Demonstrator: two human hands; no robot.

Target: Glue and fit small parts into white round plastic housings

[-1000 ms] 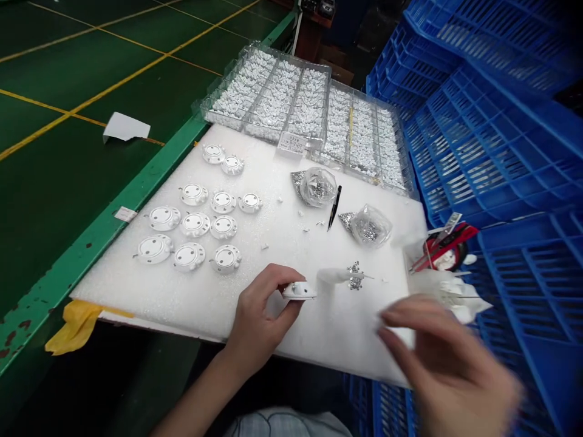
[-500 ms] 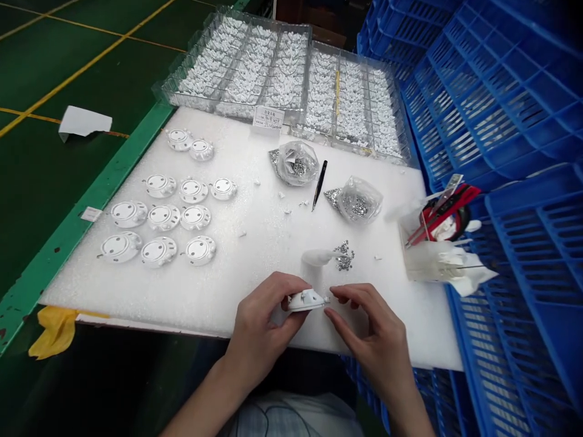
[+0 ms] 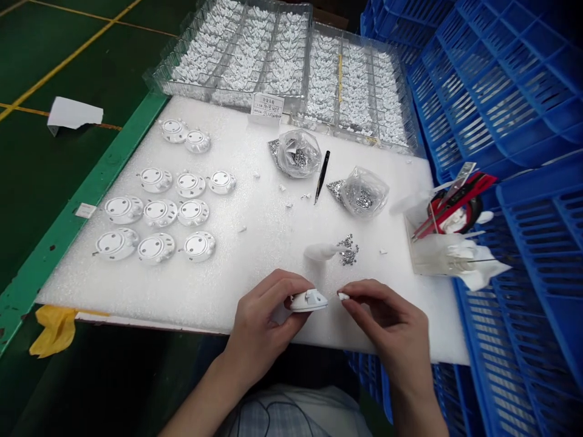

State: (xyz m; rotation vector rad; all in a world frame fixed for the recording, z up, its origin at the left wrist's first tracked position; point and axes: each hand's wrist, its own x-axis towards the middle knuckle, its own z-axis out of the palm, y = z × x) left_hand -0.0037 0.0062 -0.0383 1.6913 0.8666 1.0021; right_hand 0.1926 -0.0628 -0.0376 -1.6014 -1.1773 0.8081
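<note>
Between thumb and fingers, my left hand (image 3: 268,309) grips a white oval plastic part (image 3: 308,300) with small raised bits on top. A short gap to its right, my right hand (image 3: 387,321) pinches a tiny white plastic piece (image 3: 343,296) in its fingertips. Just beyond both hands stands a small translucent squeeze bottle (image 3: 319,252), its thin nozzle pointing right. Past that nozzle lies a little pile of tiny silvery pieces (image 3: 348,250). On the left of the white foam sheet (image 3: 255,267), several similar oval parts (image 3: 157,212) lie in loose rows.
Two open plastic bags (image 3: 298,155) of silvery pieces and black tweezers (image 3: 322,176) lie mid-table. Clear divided trays (image 3: 305,109) of white pieces line the back behind a paper label (image 3: 266,108). Blue crates (image 3: 501,79) and a tool holder (image 3: 428,252) with red-handled tools border the right.
My right hand has drawn back to the right from the oval part, with the tiny white piece pinched in its fingers. My left hand keeps its hold. The view has shifted slightly.
</note>
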